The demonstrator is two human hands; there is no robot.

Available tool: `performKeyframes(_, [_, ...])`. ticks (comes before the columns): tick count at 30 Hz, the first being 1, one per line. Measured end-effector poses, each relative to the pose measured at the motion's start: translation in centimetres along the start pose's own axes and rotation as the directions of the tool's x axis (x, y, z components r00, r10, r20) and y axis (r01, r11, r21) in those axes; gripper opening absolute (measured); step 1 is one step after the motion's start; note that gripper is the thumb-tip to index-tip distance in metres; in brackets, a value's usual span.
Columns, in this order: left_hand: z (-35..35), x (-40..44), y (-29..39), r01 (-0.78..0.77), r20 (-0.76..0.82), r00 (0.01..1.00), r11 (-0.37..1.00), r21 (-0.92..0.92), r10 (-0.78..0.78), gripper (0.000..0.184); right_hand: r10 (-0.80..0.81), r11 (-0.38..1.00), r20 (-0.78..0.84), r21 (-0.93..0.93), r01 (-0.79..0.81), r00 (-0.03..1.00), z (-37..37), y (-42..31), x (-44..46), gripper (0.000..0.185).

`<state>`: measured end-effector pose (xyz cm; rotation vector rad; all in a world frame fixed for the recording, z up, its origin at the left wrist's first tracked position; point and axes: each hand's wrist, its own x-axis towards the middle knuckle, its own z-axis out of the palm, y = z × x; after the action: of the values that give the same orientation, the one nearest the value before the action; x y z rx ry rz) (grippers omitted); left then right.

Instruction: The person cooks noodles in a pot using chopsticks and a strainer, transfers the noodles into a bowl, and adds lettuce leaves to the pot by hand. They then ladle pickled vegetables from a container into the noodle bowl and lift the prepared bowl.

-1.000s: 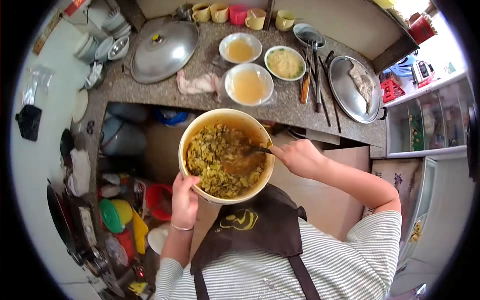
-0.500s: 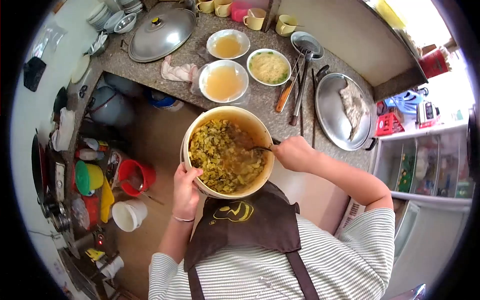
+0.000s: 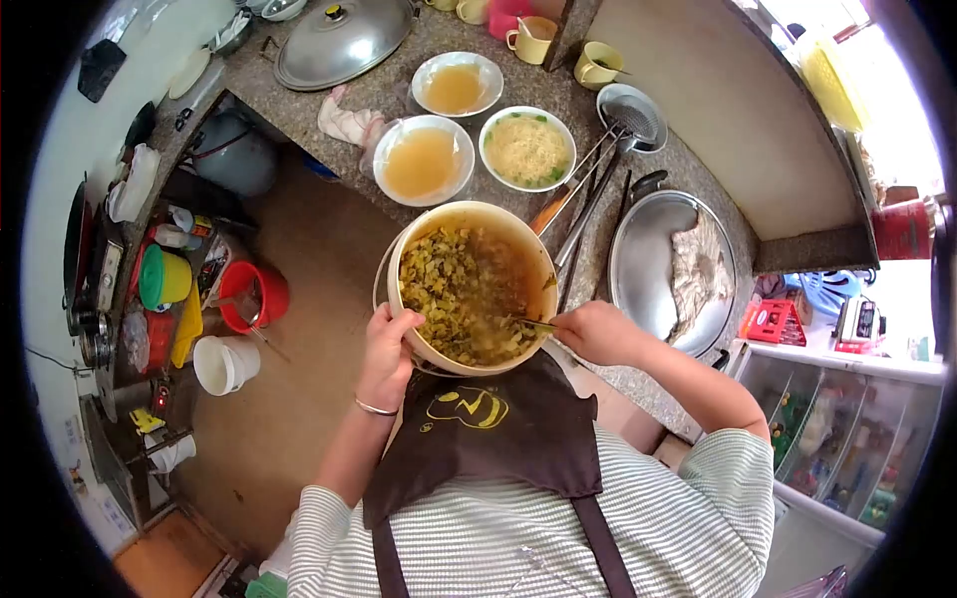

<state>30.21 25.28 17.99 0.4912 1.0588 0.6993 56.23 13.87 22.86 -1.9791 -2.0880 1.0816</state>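
A cream bucket (image 3: pixel 541 261) is held in front of my apron, its mouth turned up toward me. Chopped yellow-green vegetables (image 3: pixel 441 289) in brownish liquid fill much of it. My left hand (image 3: pixel 391 344) grips the bucket's left rim, thumb over the edge and the other fingers hidden beneath. At the right side, my right hand (image 3: pixel 596 333) is closed around the handle of a spoon (image 3: pixel 535 324); the spoon's bowl is sunk in the food. Just beyond the bucket stand a bowl of noodle-like food with green bits (image 3: pixel 528 148) and two bowls of pale broth (image 3: pixel 424 164).
On the stone counter lie a wire strainer (image 3: pixel 633 118), long-handled tools and a large metal lid (image 3: pixel 628 261) with a cloth on it. Another lid (image 3: pixel 344 45) sits at the back left. Red (image 3: pixel 261 297) and white (image 3: pixel 224 365) buckets stand on the floor, left.
My view has turned, and I stand closer to the counter's right part. The bucket now overlaps the tool handles. The spoon has moved lower in the bucket, toward its near right side.
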Motion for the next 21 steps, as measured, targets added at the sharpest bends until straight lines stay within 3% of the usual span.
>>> performKeyframes(5, [1.8,0.6,-1.2,-0.004,-0.020,1.000,1.000,-0.015,0.003,0.021,-0.018,0.972,0.085,0.235,-0.002,0.996,1.3,2.9,0.6,0.022])
performKeyframes(7, [2.6,0.7,-1.2,0.007,-0.037,0.999,1.000,-0.018,-0.007,0.021,0.064,0.891,0.151,0.438,-0.124,0.986,0.8,2.7,1.0,0.023])
performKeyframes(8, [2.9,0.7,-1.2,0.022,-0.044,0.999,1.000,-0.017,-0.023,0.021,0.056,0.892,0.153,0.437,-0.118,0.987,0.8,3.2,1.3,0.023])
performKeyframes(10, [3.2,1.0,-1.5,0.035,-0.041,0.998,0.999,-0.040,-0.037,0.022,0.149,0.764,0.289,0.573,-0.296,0.946,0.9,4.4,1.9,0.024])
performKeyframes(14, [4.2,1.1,-2.0,0.064,-0.036,0.997,0.996,-0.065,-0.066,0.026,0.124,0.691,0.240,0.676,-0.257,0.963,-0.5,5.5,2.3,0.024])
performKeyframes(16, [4.7,1.3,-2.1,0.070,-0.027,0.997,0.994,-0.078,-0.073,0.027,0.163,0.661,0.106,0.726,-0.189,0.981,-1.0,6.0,2.6,0.024])
performKeyframes(21, [5.1,1.9,-2.8,0.038,-0.052,0.998,0.993,-0.111,-0.044,0.027,0.155,0.809,-0.005,0.574,-0.125,0.988,-3.9,6.5,3.4,0.025])
